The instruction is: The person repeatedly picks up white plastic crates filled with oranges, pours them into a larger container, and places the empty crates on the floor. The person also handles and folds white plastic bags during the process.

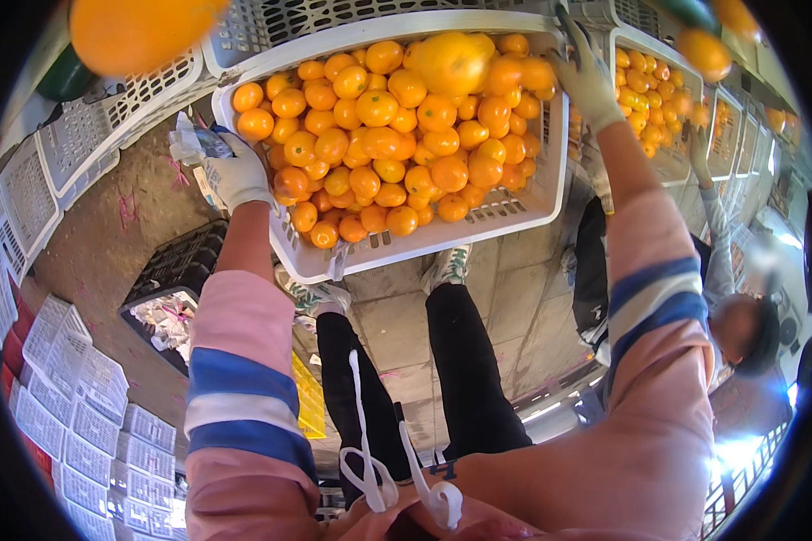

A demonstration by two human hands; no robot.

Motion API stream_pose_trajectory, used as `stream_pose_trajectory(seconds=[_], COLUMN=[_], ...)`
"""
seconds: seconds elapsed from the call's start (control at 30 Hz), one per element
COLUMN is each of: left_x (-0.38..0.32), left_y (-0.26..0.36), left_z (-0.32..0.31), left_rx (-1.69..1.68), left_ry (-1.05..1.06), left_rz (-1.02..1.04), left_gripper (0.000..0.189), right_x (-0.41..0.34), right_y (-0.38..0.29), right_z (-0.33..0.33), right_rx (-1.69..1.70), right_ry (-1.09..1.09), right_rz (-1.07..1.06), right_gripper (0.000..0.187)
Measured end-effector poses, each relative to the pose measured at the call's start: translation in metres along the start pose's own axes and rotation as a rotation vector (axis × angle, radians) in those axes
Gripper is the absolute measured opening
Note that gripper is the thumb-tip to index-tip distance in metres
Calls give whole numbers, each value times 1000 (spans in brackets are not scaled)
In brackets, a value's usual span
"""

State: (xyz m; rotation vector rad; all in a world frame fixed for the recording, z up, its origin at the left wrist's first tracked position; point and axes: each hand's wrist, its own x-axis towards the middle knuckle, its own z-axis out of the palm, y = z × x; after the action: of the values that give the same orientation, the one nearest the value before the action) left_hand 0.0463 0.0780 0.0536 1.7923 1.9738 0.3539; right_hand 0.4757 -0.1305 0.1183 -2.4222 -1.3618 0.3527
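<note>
A white plastic crate (379,260) full of orange citrus fruits (377,108) lies in front of me, some with a blurred, larger yellow-orange fruit (455,62) above them. My left hand (233,172), in a whitish glove, is at the crate's left side and grips a bundle of clear plastic film (199,143). My right hand (587,80), also gloved, reaches to the crate's upper right corner with its fingers extended; nothing is plainly held in it. Blurred oranges (522,73) are just left of its fingers.
A black crate (169,260) with crumpled wrappers stands on the floor at left. Stacked white crates (74,406) fill the lower left. More fruit crates (660,172) line up at right, where a co-worker (734,324) reaches in. A large blurred orange (142,34) is close to the camera.
</note>
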Motion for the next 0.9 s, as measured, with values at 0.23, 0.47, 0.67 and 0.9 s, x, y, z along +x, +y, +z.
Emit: stream_pose_trajectory(seconds=[0.23, 0.47, 0.67, 0.9], left_x=[-4, 58, 97, 48], left_y=[-6, 27, 101, 99], left_z=[-1, -23, -4, -4], left_rx=[42, 202, 736, 586], left_ry=[46, -207, -660, -361], left_rz=[50, 81, 557, 543], left_gripper=[49, 48, 71, 66], right_x=[41, 37, 40, 10], right_y=[38, 36, 43, 33], right_z=[67, 56, 67, 60], right_rx=[-240, -173, -410, -189], right_ry=[-172, -113, -185, 74], right_rz=[260, 190, 195, 244], right_gripper=[60, 68, 47, 49])
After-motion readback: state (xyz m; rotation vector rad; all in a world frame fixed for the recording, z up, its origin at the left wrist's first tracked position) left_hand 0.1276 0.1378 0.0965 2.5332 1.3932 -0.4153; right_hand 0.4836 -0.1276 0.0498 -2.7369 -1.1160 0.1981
